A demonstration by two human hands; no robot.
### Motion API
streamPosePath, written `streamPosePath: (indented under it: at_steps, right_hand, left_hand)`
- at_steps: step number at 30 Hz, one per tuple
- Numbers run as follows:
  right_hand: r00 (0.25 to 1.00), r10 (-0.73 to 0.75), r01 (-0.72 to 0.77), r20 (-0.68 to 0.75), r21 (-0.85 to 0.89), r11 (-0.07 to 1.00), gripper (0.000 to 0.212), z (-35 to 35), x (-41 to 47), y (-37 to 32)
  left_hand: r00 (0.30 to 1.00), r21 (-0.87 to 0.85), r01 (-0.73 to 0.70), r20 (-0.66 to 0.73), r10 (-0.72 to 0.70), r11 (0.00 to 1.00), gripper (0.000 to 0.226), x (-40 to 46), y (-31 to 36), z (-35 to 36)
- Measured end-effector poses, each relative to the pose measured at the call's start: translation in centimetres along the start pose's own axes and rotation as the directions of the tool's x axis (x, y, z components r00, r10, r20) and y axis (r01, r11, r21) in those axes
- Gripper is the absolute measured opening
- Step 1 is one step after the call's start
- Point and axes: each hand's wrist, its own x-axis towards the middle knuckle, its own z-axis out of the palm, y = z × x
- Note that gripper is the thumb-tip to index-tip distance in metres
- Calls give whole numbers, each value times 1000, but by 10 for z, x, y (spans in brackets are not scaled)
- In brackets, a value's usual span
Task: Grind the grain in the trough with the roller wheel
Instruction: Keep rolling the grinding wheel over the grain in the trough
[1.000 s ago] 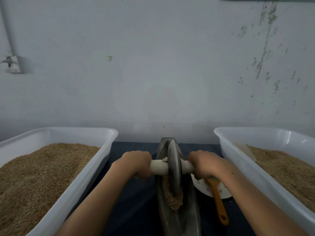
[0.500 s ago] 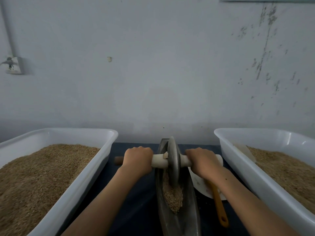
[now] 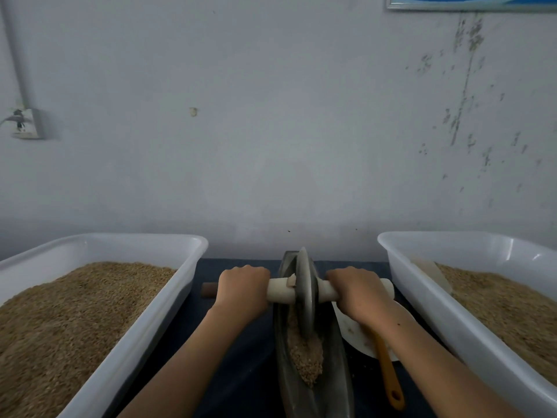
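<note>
Metal roller wheel [image 3: 306, 292] upright in trough [image 3: 334, 384], tan grain [image 3: 306, 354] heaped nr side.

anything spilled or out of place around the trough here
Nothing stands out. The grain lies inside the trough, with no spill visible on the dark table. The wheel stands upright in the trough; left hand and right hand grip its handle. Only the wall looks stained.

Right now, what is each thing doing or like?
Left hand: grips the axle.
Right hand: grips the axle.
Wheel: upright in the trough.
Trough: holds grain.
Left tub: full of grain.
Right tub: holds grain.
Plate: nearly bare.
Orange tool: lying idle.
</note>
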Motion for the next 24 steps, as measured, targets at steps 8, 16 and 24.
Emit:
streamPosePath:
  at_steps: [8, 16, 24]
  right_hand:
    - [991, -30, 33, 130, -21, 999, 27, -7, -2, 2]
    - [969, -37, 38, 245, 0, 999, 27, -13, -3, 3]
    - [996, 10, -6, -91, 37, 999, 15, 5, 1, 1]
  left_hand:
    - [983, -27, -39, 180, 43, 999, 41, 2, -5, -6]
    - [968, -21, -26, 248, 30, 999, 45, -1, -4, -9]
    - [998, -2, -1, -67, 0, 1000, 24, -3, 3, -1]
